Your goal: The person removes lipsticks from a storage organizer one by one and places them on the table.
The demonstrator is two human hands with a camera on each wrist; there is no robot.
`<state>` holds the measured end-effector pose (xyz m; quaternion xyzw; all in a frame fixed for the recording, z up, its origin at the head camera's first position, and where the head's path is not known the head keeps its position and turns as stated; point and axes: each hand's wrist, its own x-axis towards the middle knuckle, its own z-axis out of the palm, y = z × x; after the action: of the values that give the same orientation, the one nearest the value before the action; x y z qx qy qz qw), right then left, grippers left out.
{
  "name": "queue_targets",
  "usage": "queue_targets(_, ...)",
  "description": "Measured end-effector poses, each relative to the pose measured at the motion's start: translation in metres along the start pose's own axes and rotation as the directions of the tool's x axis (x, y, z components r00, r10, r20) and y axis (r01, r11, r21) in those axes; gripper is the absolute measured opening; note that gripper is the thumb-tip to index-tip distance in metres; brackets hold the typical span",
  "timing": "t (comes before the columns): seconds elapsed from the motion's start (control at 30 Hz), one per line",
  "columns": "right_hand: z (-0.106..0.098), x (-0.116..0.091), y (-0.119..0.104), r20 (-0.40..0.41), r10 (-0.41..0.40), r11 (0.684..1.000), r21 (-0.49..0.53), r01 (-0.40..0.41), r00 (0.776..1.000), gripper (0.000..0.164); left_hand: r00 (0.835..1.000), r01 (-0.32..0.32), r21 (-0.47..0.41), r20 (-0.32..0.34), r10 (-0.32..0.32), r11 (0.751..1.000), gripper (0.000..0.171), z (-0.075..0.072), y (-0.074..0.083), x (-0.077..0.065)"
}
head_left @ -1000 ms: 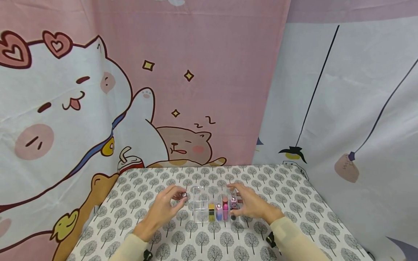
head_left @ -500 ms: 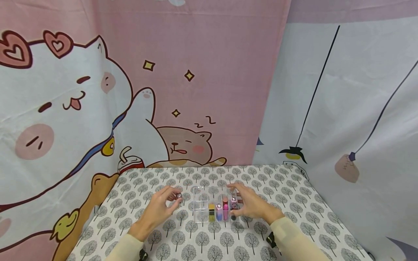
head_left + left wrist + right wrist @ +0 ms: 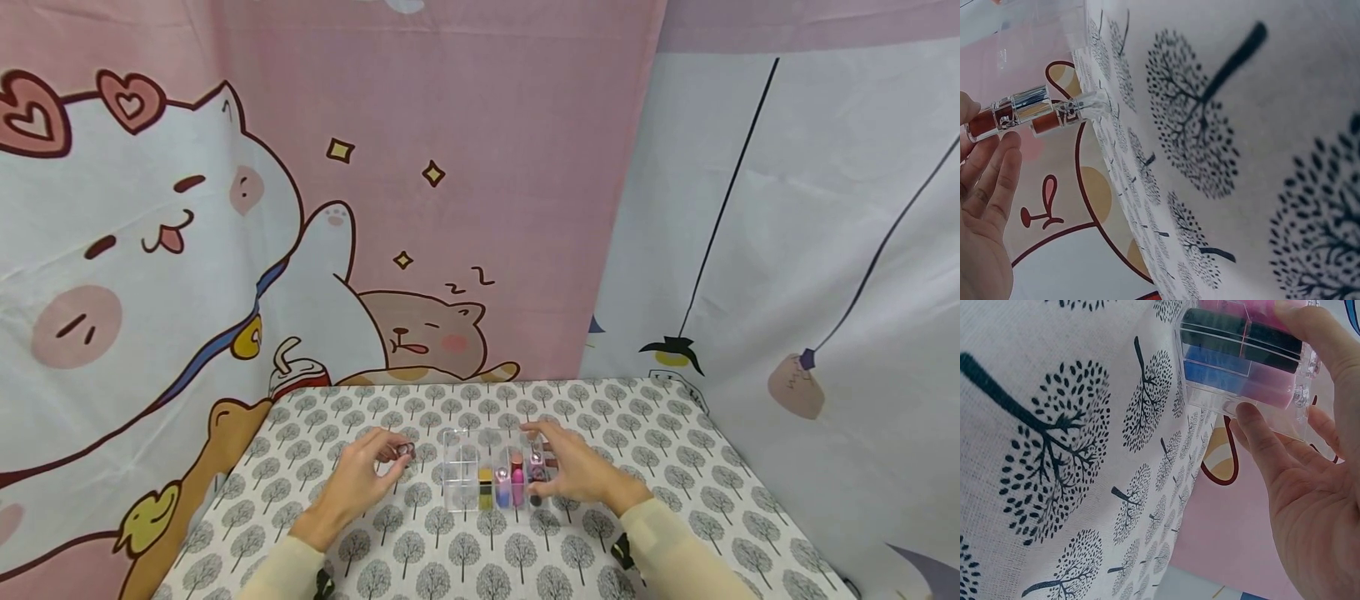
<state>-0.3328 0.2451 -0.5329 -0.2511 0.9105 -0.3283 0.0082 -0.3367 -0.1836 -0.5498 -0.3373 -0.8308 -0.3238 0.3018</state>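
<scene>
Left of the clear organizer, my left hand [image 3: 358, 479] pinches a lip gloss tube [image 3: 1007, 114] between thumb and fingers. The tube has a reddish-brown part and a shiny silver part. Just beyond it, partly hidden, a second similar tube [image 3: 1054, 123] has its clear end at the tablecloth. My right hand [image 3: 581, 471] grips the right side of the clear organizer [image 3: 461, 460], thumb on one side and fingers on the other. Inside the organizer stand a yellow-and-dark tube [image 3: 486, 490], a blue-and-pink tube [image 3: 1235, 378], and other pink and dark cosmetics. The organizer's left compartments hold nothing.
A white cloth [image 3: 465, 550] printed with grey trees covers the table. Behind it hangs a pink and white cartoon-cat backdrop [image 3: 517, 208], and a pale backdrop with printed lamps [image 3: 705, 208] rises on the right.
My left hand has moved left, away from the organizer, still with the lip gloss tube. My right hand and the organizer have stayed in place.
</scene>
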Motion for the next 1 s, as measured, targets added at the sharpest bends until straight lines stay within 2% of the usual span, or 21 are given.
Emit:
queue_targets(0.27,0.002,0.0,0.003,0.001,0.014,1.0,0.016,-0.014,1.0,0.107,0.999,0.048,-0.009,0.021,-0.048,0.999,0.03,-0.002,-0.005,-0.003)
queue_targets(0.53,0.0,0.0,0.0,-0.001,0.022,1.0,0.013,-0.022,1.0,0.108,0.999,0.043,0.021,0.01,-0.044,0.999,0.027,-0.002,-0.013,-0.004)
queue_targets(1.0,0.001,0.001,0.0,-0.004,0.014,1.0,0.014,-0.014,1.0,0.109,0.99,0.133,0.035,0.039,-0.134,0.991,0.025,0.0,-0.019,-0.005)
